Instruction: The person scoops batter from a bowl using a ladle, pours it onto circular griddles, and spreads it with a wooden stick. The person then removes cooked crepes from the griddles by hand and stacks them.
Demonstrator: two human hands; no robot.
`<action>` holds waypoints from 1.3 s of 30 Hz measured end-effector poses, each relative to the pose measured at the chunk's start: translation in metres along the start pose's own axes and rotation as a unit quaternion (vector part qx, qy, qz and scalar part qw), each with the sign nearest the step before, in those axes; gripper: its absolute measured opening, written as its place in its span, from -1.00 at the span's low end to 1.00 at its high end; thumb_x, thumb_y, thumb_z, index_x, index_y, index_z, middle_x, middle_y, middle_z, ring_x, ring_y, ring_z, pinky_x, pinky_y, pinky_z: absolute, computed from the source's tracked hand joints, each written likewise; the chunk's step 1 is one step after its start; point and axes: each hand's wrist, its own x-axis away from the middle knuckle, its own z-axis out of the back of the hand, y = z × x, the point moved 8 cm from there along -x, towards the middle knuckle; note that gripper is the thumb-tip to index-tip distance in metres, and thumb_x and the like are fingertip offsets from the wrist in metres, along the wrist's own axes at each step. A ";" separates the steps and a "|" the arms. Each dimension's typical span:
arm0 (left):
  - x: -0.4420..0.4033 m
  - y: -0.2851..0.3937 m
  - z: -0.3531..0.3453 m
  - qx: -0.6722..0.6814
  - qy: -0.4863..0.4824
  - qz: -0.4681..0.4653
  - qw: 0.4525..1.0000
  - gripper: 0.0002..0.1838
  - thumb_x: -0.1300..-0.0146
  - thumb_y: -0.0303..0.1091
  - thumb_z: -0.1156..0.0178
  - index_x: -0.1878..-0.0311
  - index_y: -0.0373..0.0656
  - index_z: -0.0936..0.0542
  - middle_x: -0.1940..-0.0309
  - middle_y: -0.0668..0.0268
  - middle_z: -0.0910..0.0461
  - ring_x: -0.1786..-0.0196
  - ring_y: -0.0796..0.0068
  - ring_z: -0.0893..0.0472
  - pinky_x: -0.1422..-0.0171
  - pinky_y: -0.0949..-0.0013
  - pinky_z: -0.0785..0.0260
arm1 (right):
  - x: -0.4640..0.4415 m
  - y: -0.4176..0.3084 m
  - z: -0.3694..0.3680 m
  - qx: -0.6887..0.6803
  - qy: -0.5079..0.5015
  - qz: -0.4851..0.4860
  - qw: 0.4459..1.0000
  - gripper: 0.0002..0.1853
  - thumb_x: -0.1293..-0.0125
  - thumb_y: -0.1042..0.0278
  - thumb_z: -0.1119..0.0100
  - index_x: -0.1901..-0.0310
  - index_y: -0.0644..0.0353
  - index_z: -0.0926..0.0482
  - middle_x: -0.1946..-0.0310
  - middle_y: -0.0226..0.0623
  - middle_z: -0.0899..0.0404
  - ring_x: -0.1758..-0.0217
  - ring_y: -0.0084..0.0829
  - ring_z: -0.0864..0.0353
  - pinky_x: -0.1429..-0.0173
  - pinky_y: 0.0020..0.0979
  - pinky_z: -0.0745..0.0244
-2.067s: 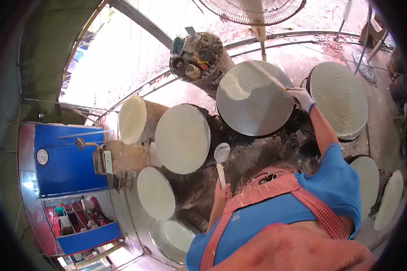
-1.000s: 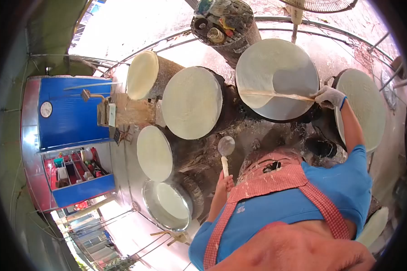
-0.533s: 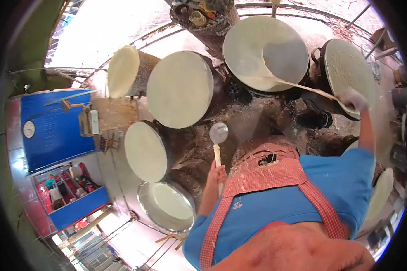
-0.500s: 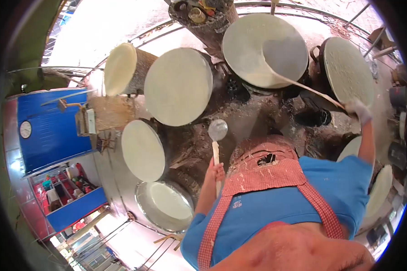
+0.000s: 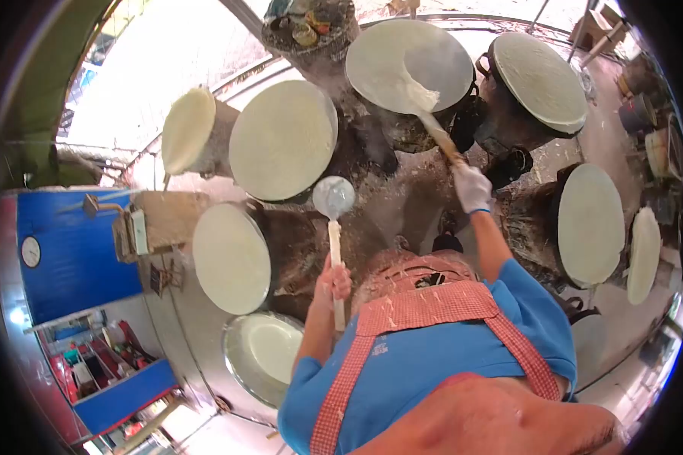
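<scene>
My left hand (image 5: 335, 280) is closed around the pale wooden handle of a ladle (image 5: 334, 198), its metal bowl pointing away from me. My right hand (image 5: 471, 188), in a whitish glove, grips a long wooden spatula (image 5: 442, 139). Its far end is at the near edge of a steaming round griddle (image 5: 439, 64). A pale sheet of batter (image 5: 379, 64) covers the left part of that griddle, bunched up near the spatula tip. Grey bare metal shows at the griddle's right. The ladle hangs over the floor, apart from the griddles.
More round batter-covered griddles stand about me: left (image 5: 283, 140), lower left (image 5: 231, 258), upper right (image 5: 539, 82) and right (image 5: 590, 225). A wide metal basin (image 5: 235, 355) with pale batter sits by my left elbow. A drum-like stand (image 5: 311, 38) holds small items at the back.
My right hand has swung from the far right griddle in toward the middle, bringing the spatula to the steaming griddle's near edge. The ladle stays in my left hand. My view has shifted.
</scene>
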 end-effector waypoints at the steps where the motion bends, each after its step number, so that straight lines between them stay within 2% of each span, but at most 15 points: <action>1: 0.002 -0.005 0.001 0.075 -0.037 0.024 0.996 -0.51 -0.27 -0.38 0.06 -0.21 0.39 -0.19 0.64 0.41 -0.18 0.73 0.66 -0.16 0.78 0.63 -0.05 | 0.003 0.018 0.001 0.026 -0.020 -0.033 0.999 -0.74 -0.19 0.11 -0.03 0.13 -0.09 -0.56 0.51 -0.13 -0.55 0.41 -0.07 -0.54 0.30 -0.17 -0.43; 4: 0.003 -0.011 0.003 0.055 -0.073 0.043 0.995 -0.81 -0.30 -0.34 0.08 0.07 0.21 -0.37 0.67 0.44 -0.17 0.72 0.65 -0.18 0.77 0.60 -0.06 | 0.001 0.005 0.034 -0.158 0.113 -0.028 0.981 -0.74 -0.18 0.07 0.01 0.21 -0.03 -0.56 0.49 -0.12 -0.55 0.36 -0.09 -0.56 0.27 -0.16 -0.43; 6: 0.011 -0.022 -0.025 0.092 -0.083 0.061 0.990 -0.78 -0.32 -0.29 0.09 0.47 -0.08 -0.32 0.72 0.47 -0.13 0.73 0.66 -0.16 0.77 0.60 -0.04 | -0.018 -0.018 -0.003 -0.311 0.036 -0.104 0.944 -0.72 -0.14 0.07 -0.01 0.27 0.04 -0.59 0.41 -0.08 -0.55 0.27 -0.07 -0.55 0.18 -0.15 -0.42; 9: 0.010 -0.025 -0.032 0.129 -0.064 0.056 0.988 -0.70 -0.32 -0.28 0.08 0.57 -0.07 -0.24 0.72 0.48 -0.13 0.73 0.66 -0.15 0.77 0.60 -0.02 | -0.019 -0.047 -0.006 -0.134 0.026 0.060 0.989 -0.74 -0.17 0.06 0.02 0.26 -0.05 -0.59 0.45 -0.11 -0.56 0.32 -0.10 -0.57 0.20 -0.17 -0.45; 13: 0.013 -0.021 -0.030 0.028 -0.090 0.005 0.996 -0.68 -0.38 -0.18 0.20 0.50 -0.09 -0.27 0.70 0.51 -0.07 0.72 0.74 -0.08 0.72 0.62 0.04 | -0.050 0.039 0.015 -0.040 -0.026 -0.016 0.999 -0.72 -0.16 0.02 0.00 0.20 -0.11 -0.60 0.35 -0.09 -0.56 0.24 -0.09 -0.55 0.18 -0.18 -0.42; 15: 0.008 -0.026 -0.039 0.075 -0.135 0.034 0.987 -0.68 -0.38 -0.16 0.21 0.49 -0.09 -0.26 0.70 0.51 -0.06 0.71 0.74 -0.08 0.70 0.63 0.04 | -0.064 0.023 0.044 -0.169 0.059 -0.047 0.983 -0.71 -0.15 0.03 -0.01 0.26 0.00 -0.60 0.36 -0.08 -0.56 0.25 -0.09 -0.55 0.21 -0.18 -0.42; 17: 0.004 -0.025 -0.046 0.090 -0.025 -0.042 0.995 -0.96 -0.30 -0.44 0.09 0.20 -0.09 -0.32 0.66 0.49 -0.13 0.71 0.72 -0.13 0.74 0.65 0.03 | -0.080 -0.008 0.015 -0.223 0.081 0.021 0.971 -0.68 -0.14 -0.02 -0.03 0.20 -0.05 -0.58 0.44 -0.10 -0.55 0.32 -0.08 -0.54 0.25 -0.17 -0.42; 19: -0.008 -0.027 -0.041 0.123 -0.013 -0.013 0.992 -0.93 -0.30 -0.45 0.10 0.18 -0.06 -0.31 0.66 0.49 -0.12 0.71 0.72 -0.12 0.74 0.65 0.03 | -0.067 -0.033 -0.030 -0.074 0.045 0.167 0.982 -0.69 -0.11 -0.02 -0.05 0.20 -0.09 -0.59 0.47 -0.12 -0.55 0.36 -0.10 -0.56 0.26 -0.18 -0.43; 21: -0.006 -0.029 -0.035 0.148 0.007 0.013 0.989 -0.90 -0.30 -0.46 0.10 0.15 -0.03 -0.31 0.67 0.50 -0.10 0.71 0.73 -0.11 0.73 0.66 0.03 | -0.040 -0.015 0.011 -0.134 0.022 0.099 0.986 -0.73 -0.12 0.01 -0.04 0.26 -0.08 -0.60 0.51 -0.15 -0.56 0.41 -0.12 -0.56 0.29 -0.16 -0.45; 24: -0.012 -0.028 -0.046 0.003 0.004 0.022 1.000 -0.75 -0.33 -0.36 0.14 0.53 -0.10 -0.24 0.70 0.50 -0.07 0.70 0.71 -0.09 0.66 0.62 0.02 | -0.095 0.051 0.016 -0.034 0.027 0.033 0.998 -0.75 -0.23 0.08 0.09 0.27 -0.10 -0.59 0.52 -0.14 -0.56 0.42 -0.12 -0.57 0.36 -0.16 -0.45; 26: -0.018 -0.030 -0.048 0.022 0.004 0.032 0.999 -0.75 -0.32 -0.37 0.14 0.53 -0.09 -0.24 0.69 0.51 -0.07 0.70 0.72 -0.09 0.67 0.62 0.03 | -0.121 0.036 0.043 -0.178 0.083 0.009 0.981 -0.71 -0.21 0.01 0.05 0.28 -0.03 -0.59 0.48 -0.10 -0.55 0.37 -0.11 -0.55 0.37 -0.17 -0.42; 31: -0.029 -0.032 -0.066 -0.019 0.111 0.026 0.993 -0.75 -0.31 -0.31 0.07 0.52 -0.07 -0.25 0.70 0.52 -0.07 0.73 0.73 -0.08 0.72 0.65 0.04 | -0.057 0.003 0.006 -0.057 0.039 0.195 0.978 -0.76 -0.15 0.02 -0.05 0.23 -0.13 -0.59 0.55 -0.14 -0.53 0.46 -0.14 -0.54 0.36 -0.21 -0.45; 35: -0.057 -0.040 -0.075 0.067 0.026 0.097 0.993 -0.71 -0.31 -0.29 0.06 0.55 -0.07 -0.24 0.71 0.51 -0.07 0.74 0.71 -0.07 0.73 0.64 0.05 | -0.116 0.085 0.002 -0.015 0.165 0.138 0.977 -0.76 -0.20 0.02 0.02 0.20 -0.18 -0.58 0.47 -0.17 -0.56 0.53 -0.13 -0.54 0.43 -0.18 -0.44; 37: -0.068 -0.044 -0.080 0.107 0.017 0.120 0.987 -0.70 -0.31 -0.27 0.06 0.57 -0.07 -0.24 0.72 0.51 -0.07 0.74 0.71 -0.07 0.73 0.63 0.05 | -0.155 0.059 0.050 -0.194 0.092 0.019 0.976 -0.69 -0.22 0.01 0.07 0.19 -0.04 -0.57 0.38 -0.15 -0.56 0.36 -0.09 -0.55 0.32 -0.16 -0.42; 39: -0.075 -0.052 -0.087 0.148 0.014 0.141 0.979 -0.68 -0.31 -0.26 0.06 0.59 -0.07 -0.23 0.73 0.51 -0.07 0.75 0.70 -0.07 0.74 0.63 0.06 | -0.166 0.038 0.034 -0.177 0.115 0.049 0.976 -0.73 -0.18 0.02 -0.01 0.22 -0.10 -0.60 0.40 -0.19 -0.58 0.33 -0.18 -0.56 0.30 -0.24 -0.43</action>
